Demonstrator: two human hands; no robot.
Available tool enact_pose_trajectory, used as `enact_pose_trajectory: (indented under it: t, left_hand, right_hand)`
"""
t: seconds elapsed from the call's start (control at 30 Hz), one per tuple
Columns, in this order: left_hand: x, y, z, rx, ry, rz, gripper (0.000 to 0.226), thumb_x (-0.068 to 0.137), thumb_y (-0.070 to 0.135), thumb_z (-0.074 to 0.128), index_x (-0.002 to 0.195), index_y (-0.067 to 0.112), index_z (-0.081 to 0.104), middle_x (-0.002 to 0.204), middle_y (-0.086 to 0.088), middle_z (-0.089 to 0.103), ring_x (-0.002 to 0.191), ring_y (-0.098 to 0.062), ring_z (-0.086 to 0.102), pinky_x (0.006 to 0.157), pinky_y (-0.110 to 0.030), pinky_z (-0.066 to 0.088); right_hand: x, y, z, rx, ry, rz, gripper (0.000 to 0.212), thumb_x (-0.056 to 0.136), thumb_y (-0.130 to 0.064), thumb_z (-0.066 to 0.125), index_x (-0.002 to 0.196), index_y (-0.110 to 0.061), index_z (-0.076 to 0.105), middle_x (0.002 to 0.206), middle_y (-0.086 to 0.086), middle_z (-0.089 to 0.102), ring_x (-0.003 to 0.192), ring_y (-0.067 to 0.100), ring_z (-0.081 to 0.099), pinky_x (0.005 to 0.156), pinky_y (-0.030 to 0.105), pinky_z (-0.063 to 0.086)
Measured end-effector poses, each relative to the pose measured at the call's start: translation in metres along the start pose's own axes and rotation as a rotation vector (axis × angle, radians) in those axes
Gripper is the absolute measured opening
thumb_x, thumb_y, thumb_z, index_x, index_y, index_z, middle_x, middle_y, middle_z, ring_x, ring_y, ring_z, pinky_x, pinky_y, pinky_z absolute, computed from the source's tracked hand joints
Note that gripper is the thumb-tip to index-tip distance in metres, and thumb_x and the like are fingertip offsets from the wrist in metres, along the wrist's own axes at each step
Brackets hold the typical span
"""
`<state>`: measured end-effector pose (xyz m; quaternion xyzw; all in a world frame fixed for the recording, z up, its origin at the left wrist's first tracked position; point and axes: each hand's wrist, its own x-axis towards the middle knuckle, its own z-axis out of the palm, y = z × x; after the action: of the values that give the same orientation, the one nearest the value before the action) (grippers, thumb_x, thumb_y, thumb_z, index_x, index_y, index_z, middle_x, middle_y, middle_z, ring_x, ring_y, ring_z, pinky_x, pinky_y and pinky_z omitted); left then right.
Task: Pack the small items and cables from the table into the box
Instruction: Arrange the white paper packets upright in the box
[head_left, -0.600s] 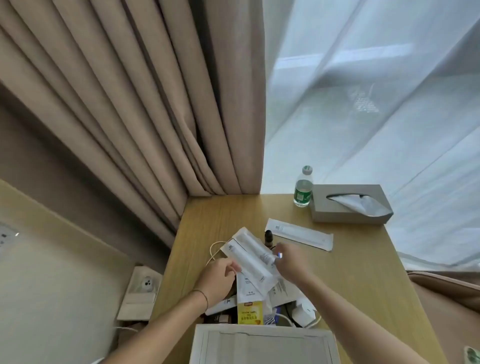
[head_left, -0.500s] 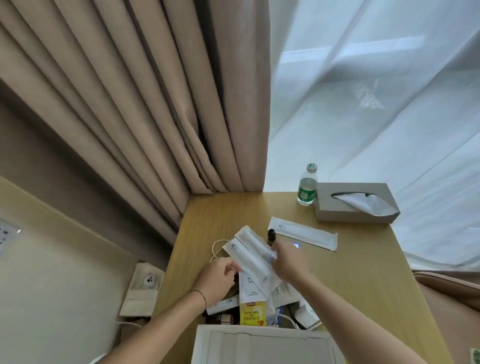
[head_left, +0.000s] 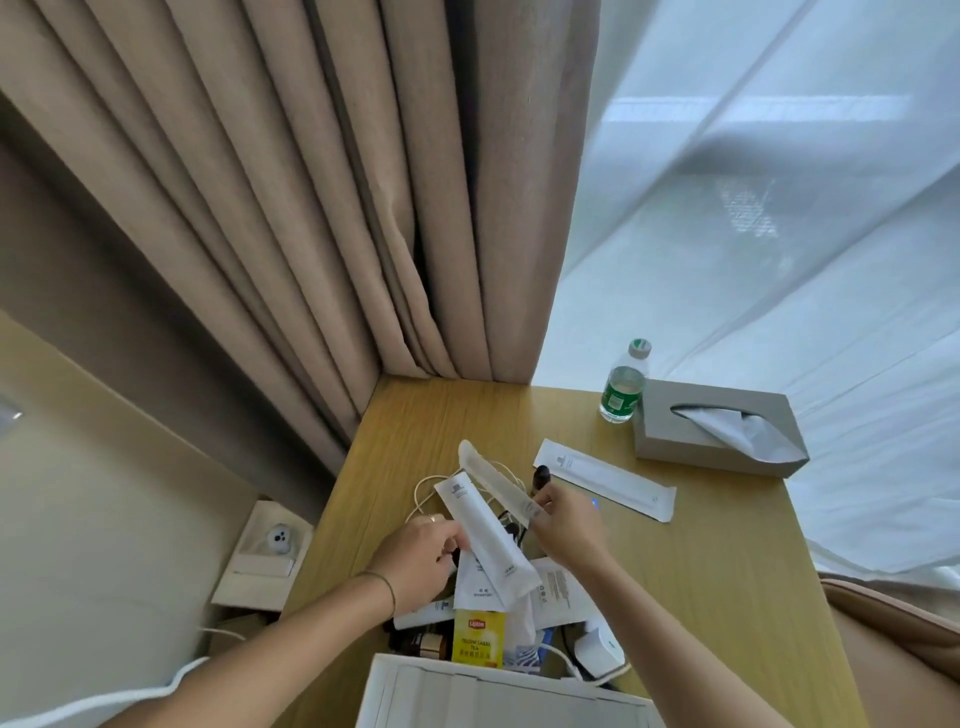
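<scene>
My left hand (head_left: 415, 558) grips a long white packet (head_left: 485, 540), and a smaller white sachet (head_left: 475, 584) lies under it. My right hand (head_left: 566, 525) pinches a narrow translucent packet (head_left: 491, 478) raised off the table. A white cable (head_left: 423, 491) loops on the wooden table (head_left: 701, 597) behind the packets. Nearer me lie a yellow tea packet (head_left: 478, 636), a printed leaflet (head_left: 558, 590) and a white charger (head_left: 597, 647). The white box (head_left: 498, 699) stands at the table's near edge. A small dark bottle (head_left: 540, 478) shows behind my right hand.
Another long white packet (head_left: 605, 478) lies to the right. A grey tissue box (head_left: 719, 434) and a water bottle (head_left: 623, 382) stand at the back right. Curtains hang behind. A wall socket (head_left: 270, 545) sits left of the table.
My right hand has pulled the narrow translucent packet up and away from the packet in my left hand. The view shifted slightly left.
</scene>
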<state>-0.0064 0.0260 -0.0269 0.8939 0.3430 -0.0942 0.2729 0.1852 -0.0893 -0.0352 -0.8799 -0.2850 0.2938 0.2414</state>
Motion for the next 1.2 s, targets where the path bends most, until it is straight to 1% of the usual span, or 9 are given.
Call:
enact_pose_trajectory:
  t: [0.1,0.23,0.43,0.53,0.67,0.83,1.0,1.07,1.2]
  left_hand:
    - [0.014,0.006,0.002,0.140,0.018,0.111,0.037,0.092,0.011,0.051,0.118,0.036,0.060,0.123,0.007,0.055,0.099,-0.012,0.053,0.078,-0.026,0.048]
    - [0.039,0.017,0.006,0.494,-0.004,0.303,0.063,0.086,-0.002,0.059,0.142,0.023,0.045,0.144,-0.005,0.045,0.136,-0.025,0.039,0.102,-0.035,0.044]
    - [0.065,0.029,0.024,1.015,-0.040,0.442,0.068,0.091,0.008,0.062,0.150,0.015,0.031,0.158,-0.021,0.027,0.147,-0.035,0.023,0.103,-0.048,0.040]
    - [0.072,0.033,0.031,1.090,-0.031,0.449,0.054,0.092,0.010,0.060,0.142,0.012,0.041,0.153,-0.021,0.035,0.142,-0.035,0.030,0.099,-0.049,0.041]
    - [0.072,0.038,0.031,1.038,0.007,0.415,0.040,0.089,0.013,0.060,0.128,0.014,0.050,0.129,-0.014,0.055,0.118,-0.031,0.048,0.090,-0.045,0.039]
    - [0.069,0.046,0.021,0.930,0.051,0.432,0.032,0.094,0.008,0.048,0.126,0.013,0.048,0.126,-0.012,0.057,0.114,-0.029,0.053,0.088,-0.042,0.043]
    - [0.049,0.064,0.001,0.690,0.203,0.495,0.045,0.089,-0.001,0.048,0.131,0.018,0.050,0.125,-0.002,0.061,0.113,-0.022,0.056,0.094,-0.037,0.049]
    - [0.030,0.074,-0.009,0.477,0.303,0.523,0.046,0.089,-0.001,0.050,0.131,0.017,0.055,0.125,-0.003,0.065,0.112,-0.024,0.061,0.087,-0.040,0.054]
    - [-0.020,0.090,-0.023,0.100,0.457,0.558,0.046,0.086,0.004,0.059,0.129,0.018,0.064,0.115,-0.002,0.074,0.101,-0.028,0.070,0.071,-0.042,0.059]
  right_hand:
    - [-0.019,0.002,-0.017,0.321,-0.016,-0.008,0.001,0.088,-0.020,0.062,0.089,-0.020,0.063,0.080,-0.004,0.070,0.068,0.015,0.066,0.056,0.031,0.049]
    - [-0.058,0.006,-0.037,0.782,-0.138,0.071,0.029,0.087,-0.005,0.069,0.105,-0.028,0.067,0.093,-0.001,0.079,0.078,0.013,0.075,0.068,0.032,0.057]
    - [-0.104,0.017,-0.050,0.933,-0.216,0.110,0.051,0.078,0.016,0.066,0.116,-0.018,0.069,0.100,0.009,0.080,0.092,0.024,0.076,0.085,0.045,0.059]
    - [-0.123,0.021,-0.053,0.905,-0.210,0.115,0.044,0.078,0.015,0.068,0.113,-0.011,0.069,0.097,0.010,0.080,0.090,0.023,0.076,0.071,0.035,0.062]
    - [-0.147,0.025,-0.055,0.891,-0.184,0.078,0.029,0.084,0.005,0.073,0.108,-0.011,0.073,0.097,0.008,0.080,0.090,0.021,0.077,0.068,0.027,0.059]
    - [-0.171,0.035,-0.055,0.940,-0.147,0.045,0.045,0.079,0.015,0.067,0.116,-0.010,0.069,0.100,0.019,0.078,0.096,0.035,0.075,0.084,0.052,0.060]
    - [-0.194,0.041,-0.046,0.973,-0.132,0.042,0.030,0.081,-0.010,0.077,0.110,-0.012,0.073,0.099,0.015,0.078,0.094,0.028,0.076,0.078,0.039,0.057]
    - [-0.202,0.043,-0.042,0.965,-0.141,0.060,0.014,0.092,-0.017,0.073,0.104,-0.013,0.076,0.098,0.013,0.079,0.092,0.027,0.076,0.074,0.035,0.058]
    - [-0.222,0.048,-0.036,0.957,-0.151,0.080,0.018,0.096,-0.022,0.066,0.094,-0.012,0.082,0.097,0.014,0.080,0.089,0.027,0.078,0.067,0.024,0.059]
